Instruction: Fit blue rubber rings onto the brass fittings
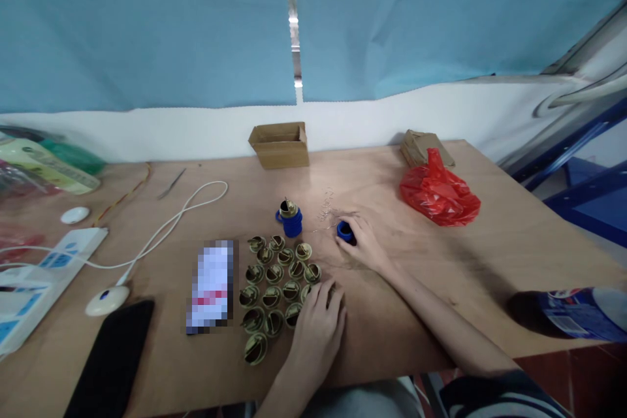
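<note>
My left hand (319, 321) is curled down over the right edge of a group of round brass cup-shaped parts (273, 296). Its fingers close around one of these parts, mostly hidden beneath them. Farther up the table, my right hand (363, 245) grips a small blue round cap (345, 231) between thumb and fingers, its dark hollow facing up. To the left of that cap stands a blue holder with a side loop (292, 225), and a brass part (288, 208) sits in its top. Thin curled wire (326, 204) lies near the right hand.
At the back are an open cardboard box (281, 147), a red plastic bag (438, 192) and a brown package (424, 147). A bottle (573, 313) lies at right. A black phone (112, 359), white cable (181, 212) and power strip (49, 281) occupy the left.
</note>
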Available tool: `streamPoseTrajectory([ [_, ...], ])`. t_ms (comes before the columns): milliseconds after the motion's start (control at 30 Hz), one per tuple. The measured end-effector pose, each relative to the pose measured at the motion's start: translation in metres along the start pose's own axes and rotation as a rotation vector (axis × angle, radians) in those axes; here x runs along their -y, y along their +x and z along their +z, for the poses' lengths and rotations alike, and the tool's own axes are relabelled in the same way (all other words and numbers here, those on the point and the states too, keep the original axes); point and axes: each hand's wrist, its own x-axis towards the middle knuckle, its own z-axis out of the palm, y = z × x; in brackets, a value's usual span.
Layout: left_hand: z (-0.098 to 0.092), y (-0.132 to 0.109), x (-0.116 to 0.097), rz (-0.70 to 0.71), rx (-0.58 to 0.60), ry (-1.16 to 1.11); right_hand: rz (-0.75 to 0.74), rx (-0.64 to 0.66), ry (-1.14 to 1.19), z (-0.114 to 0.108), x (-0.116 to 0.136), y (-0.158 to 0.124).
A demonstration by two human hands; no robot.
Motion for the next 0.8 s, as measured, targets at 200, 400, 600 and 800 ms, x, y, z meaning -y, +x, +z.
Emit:
streamPoseTrajectory([
  [200,-0.002,0.000,-0.001,-0.019,0.004,-0.017,-0.002,0.000,0.002,0.001,-0.001,0.000],
  [400,0.000,-0.001,0.001,0.018,0.001,0.023,0.000,-0.003,0.000,0.001,-0.002,0.001],
  [600,-0.036,0.005,-0.001,0.170,-0.065,-0.018,0.006,-0.009,0.009,0.003,-0.003,0.000],
  [800,-0.105,0.024,0.060,-0.039,-0.276,0.010,0.012,-0.024,0.030,0.002,-0.001,0.000],
])
